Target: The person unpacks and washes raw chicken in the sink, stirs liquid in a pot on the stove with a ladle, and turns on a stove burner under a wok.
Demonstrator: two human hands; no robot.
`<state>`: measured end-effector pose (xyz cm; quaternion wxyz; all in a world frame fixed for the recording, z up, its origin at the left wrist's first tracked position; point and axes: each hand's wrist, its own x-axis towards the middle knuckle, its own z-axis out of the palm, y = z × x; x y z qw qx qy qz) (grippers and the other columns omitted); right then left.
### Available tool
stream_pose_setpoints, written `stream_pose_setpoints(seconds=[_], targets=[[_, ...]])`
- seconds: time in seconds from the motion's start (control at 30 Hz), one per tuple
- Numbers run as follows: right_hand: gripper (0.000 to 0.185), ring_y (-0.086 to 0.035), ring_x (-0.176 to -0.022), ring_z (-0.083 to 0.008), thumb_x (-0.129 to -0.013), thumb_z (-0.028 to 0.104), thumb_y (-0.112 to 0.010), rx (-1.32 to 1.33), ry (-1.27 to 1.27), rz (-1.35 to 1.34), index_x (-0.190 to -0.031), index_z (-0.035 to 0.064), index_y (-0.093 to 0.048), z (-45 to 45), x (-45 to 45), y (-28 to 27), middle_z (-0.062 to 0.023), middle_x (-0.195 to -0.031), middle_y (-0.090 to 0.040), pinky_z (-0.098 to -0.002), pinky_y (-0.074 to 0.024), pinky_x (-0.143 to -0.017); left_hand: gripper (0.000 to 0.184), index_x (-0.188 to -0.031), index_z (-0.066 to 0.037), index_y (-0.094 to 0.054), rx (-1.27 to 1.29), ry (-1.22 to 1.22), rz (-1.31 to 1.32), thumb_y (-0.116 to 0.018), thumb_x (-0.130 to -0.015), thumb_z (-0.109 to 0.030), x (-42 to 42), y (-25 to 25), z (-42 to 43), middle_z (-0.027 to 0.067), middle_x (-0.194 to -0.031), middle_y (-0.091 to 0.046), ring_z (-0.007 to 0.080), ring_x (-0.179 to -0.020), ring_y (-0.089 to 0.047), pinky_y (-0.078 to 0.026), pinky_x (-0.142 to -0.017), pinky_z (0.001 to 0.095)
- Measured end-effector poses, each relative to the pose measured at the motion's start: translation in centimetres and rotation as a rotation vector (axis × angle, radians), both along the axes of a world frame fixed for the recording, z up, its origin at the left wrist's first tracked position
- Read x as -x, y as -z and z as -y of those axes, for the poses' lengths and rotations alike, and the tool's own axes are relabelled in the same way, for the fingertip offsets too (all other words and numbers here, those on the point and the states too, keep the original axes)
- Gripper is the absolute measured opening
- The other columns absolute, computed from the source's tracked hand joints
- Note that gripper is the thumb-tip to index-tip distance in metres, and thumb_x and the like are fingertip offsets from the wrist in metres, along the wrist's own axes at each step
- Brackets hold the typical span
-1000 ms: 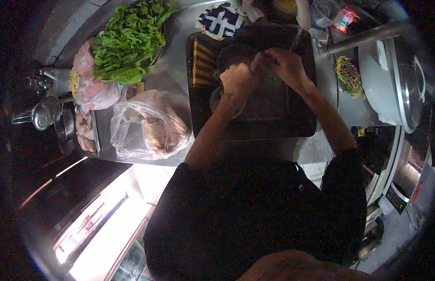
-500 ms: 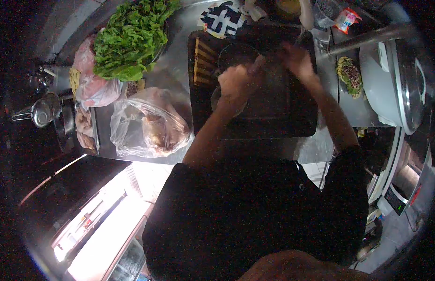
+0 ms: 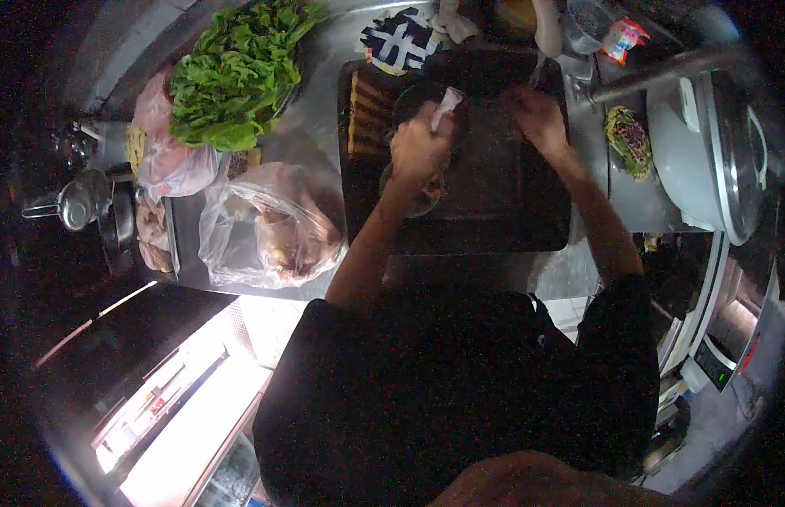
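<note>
My left hand (image 3: 422,145) is closed around a pale pinkish elongated piece (image 3: 448,108), whose end sticks out past the thumb; its kind is unclear. Both hands are over a dark sink (image 3: 485,228). Beneath my left wrist a bowl (image 3: 426,203) with pinkish bits is partly covered, and a dark round bowl (image 3: 409,97) lies just beyond the hand. On the right side of the sink, my right hand (image 3: 540,118) is bent beneath the pale faucet spout (image 3: 548,34). Its fingers are dark and blurred, and whether they hold anything is not visible.
Leafy greens (image 3: 236,80) and a plastic bag of raw meat (image 3: 278,232) stand on the left counter. A slatted rack (image 3: 367,114) lines the sink's left side. At the right are a large white lidded pot (image 3: 692,156) and a dark-and-green bundle (image 3: 630,142).
My left hand has drawn slightly left and down and turned, so the pale piece now points up and shows more clearly. My right hand stays in nearly the same place.
</note>
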<state>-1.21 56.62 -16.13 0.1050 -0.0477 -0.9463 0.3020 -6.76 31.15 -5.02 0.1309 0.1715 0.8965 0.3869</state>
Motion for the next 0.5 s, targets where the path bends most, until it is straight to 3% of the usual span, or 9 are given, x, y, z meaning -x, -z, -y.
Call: stream_pose_setpoints(seconds=[0.07, 0.13, 0.2, 0.27, 0.4, 0.5], targets=[[0.029, -0.062, -0.077, -0.0212, -0.083, 0.020, -0.057, -0.045, -0.093, 0.024, -0.110, 0.0094, -0.059, 2.5, 0.6, -3.5, -0.0100, -0.089, -0.062, -0.0341, -0.0489, -0.068, 0.047, -0.115, -0.007, -0.053, -0.134, 0.028, -0.005, -0.048, -0.086, -0.044, 0.4, 1.3, 0.0, 0.0220, -0.086, -0.064, 0.0393, -0.085, -0.061, -0.047, -0.072, 0.0441], [0.034, -0.059, -0.091, -0.0255, -0.083, 0.020, -0.057, -0.035, -0.230, -0.066, -0.116, 0.0102, -0.055, 5.2, 0.9, -4.5, -0.0120, -0.102, -0.059, -0.0364, -0.0472, -0.077, 0.043, -0.114, -0.007, -0.053, -0.434, 0.021, 0.009, -0.049, -0.087, -0.040, 0.6, 2.5, -0.7, 0.0198, -0.085, -0.063, 0.0340, -0.081, -0.062, -0.048, -0.069, 0.0413], [0.041, -0.054, -0.103, -0.0303, -0.084, 0.021, -0.056, 0.079, -0.366, -0.270, -0.124, 0.0102, -0.049, 7.9, 0.8, -4.1, -0.0134, -0.114, -0.054, -0.0394, -0.0439, -0.085, 0.040, -0.114, -0.007, -0.053, -0.665, -0.021, 0.102, -0.051, -0.088, -0.037, 0.6, 3.1, -1.2, 0.0172, -0.083, -0.063, 0.0284, -0.077, -0.062, -0.048, -0.067, 0.0386], [0.052, -0.052, -0.106, -0.0336, -0.083, 0.022, -0.058, 0.312, -0.313, -0.106, -0.130, 0.0077, -0.040, 10.5, -0.1, -5.9, -0.0147, -0.119, -0.051, -0.0417, -0.0416, -0.087, 0.037, -0.113, -0.006, -0.053, -0.822, -0.095, 0.278, -0.054, -0.088, -0.034, 0.5, 3.1, -1.5, 0.0144, -0.082, -0.062, 0.0223, -0.073, -0.061, -0.048, -0.067, 0.0360], [0.074, -0.050, -0.107, -0.0355, -0.077, 0.023, -0.065, 0.401, -0.419, -0.208, -0.136, 0.0022, -0.026, 11.8, -0.5, -6.7, -0.0176, -0.120, -0.050, -0.0433, -0.0397, -0.089, 0.033, -0.105, -0.004, -0.054, -0.669, -0.154, 0.132, -0.055, -0.088, -0.033, 1.3, 3.9, -1.2, 0.0096, -0.079, -0.061, 0.0174, -0.070, -0.058, -0.047, -0.066, 0.0331], [0.081, -0.050, -0.107, -0.0357, -0.072, 0.020, -0.069, 0.235, -0.410, -0.126, -0.136, 0.0010, -0.025, 13.1, -0.1, -9.6, -0.0195, -0.122, -0.047, -0.0407, -0.0401, -0.088, 0.028, -0.097, -0.003, -0.052, -0.553, -0.243, 0.103, -0.054, -0.090, -0.030, 1.1, 3.7, -1.3, 0.0062, -0.073, -0.059, 0.0152, -0.065, -0.055, -0.045, -0.063, 0.0302]])
